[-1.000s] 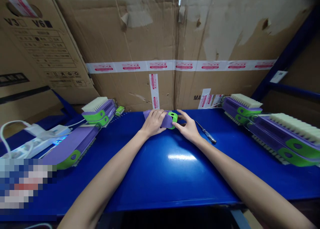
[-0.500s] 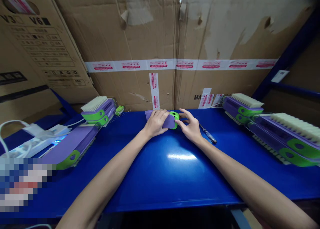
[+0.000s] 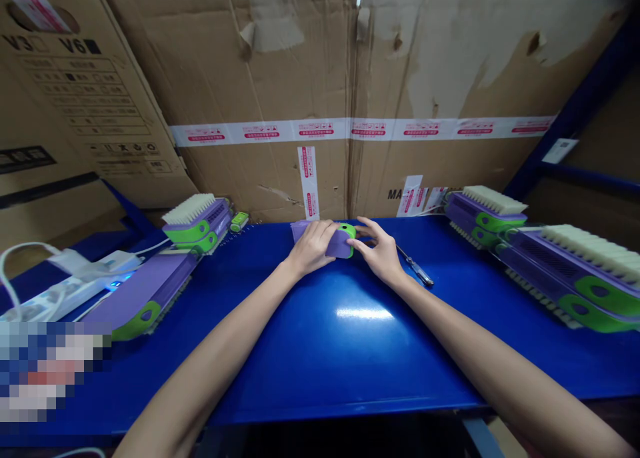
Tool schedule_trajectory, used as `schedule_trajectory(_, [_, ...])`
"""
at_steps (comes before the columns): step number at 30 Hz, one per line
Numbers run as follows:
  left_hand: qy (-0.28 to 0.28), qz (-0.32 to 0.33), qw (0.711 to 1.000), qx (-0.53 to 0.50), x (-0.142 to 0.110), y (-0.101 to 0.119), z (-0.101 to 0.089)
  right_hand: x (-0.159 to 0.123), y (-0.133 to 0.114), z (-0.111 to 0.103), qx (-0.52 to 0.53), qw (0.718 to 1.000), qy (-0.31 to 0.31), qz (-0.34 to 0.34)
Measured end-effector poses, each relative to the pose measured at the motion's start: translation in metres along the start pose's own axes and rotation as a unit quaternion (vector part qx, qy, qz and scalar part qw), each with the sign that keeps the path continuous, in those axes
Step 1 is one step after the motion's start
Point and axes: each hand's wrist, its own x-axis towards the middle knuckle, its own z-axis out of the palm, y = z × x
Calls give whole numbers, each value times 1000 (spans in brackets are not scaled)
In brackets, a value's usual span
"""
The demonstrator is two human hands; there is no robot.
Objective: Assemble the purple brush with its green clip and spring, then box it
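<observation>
Purple-and-green brush part (image 3: 339, 242) gripped between both hands: left hand (image 3: 313, 247) flat over it, right hand (image 3: 381, 251) pinching (green end).

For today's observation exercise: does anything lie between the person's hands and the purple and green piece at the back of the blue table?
Nothing visible does. The left hand rests on top of the purple and green piece, and the right hand touches its green end. The screwdriver lies apart, to the right of the right hand, on the blue table.

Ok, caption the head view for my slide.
Left hand and right hand hold a purple and green brush unit on a blue bench.
</observation>
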Motion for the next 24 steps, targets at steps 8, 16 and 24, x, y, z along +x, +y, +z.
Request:
schedule_trajectory(8, [-1,-11,1000,-7,2,1,0,1,-1,2,-11,1000,-7,10])
schedule_trajectory(16, [20,-7,1000,5,2,0,-1,3,-1,2,-6,1000,-4,9])
schedule_trajectory(24, [3,-15,999,41,-1,2,-4,3,0,3,5,1000,12,23])
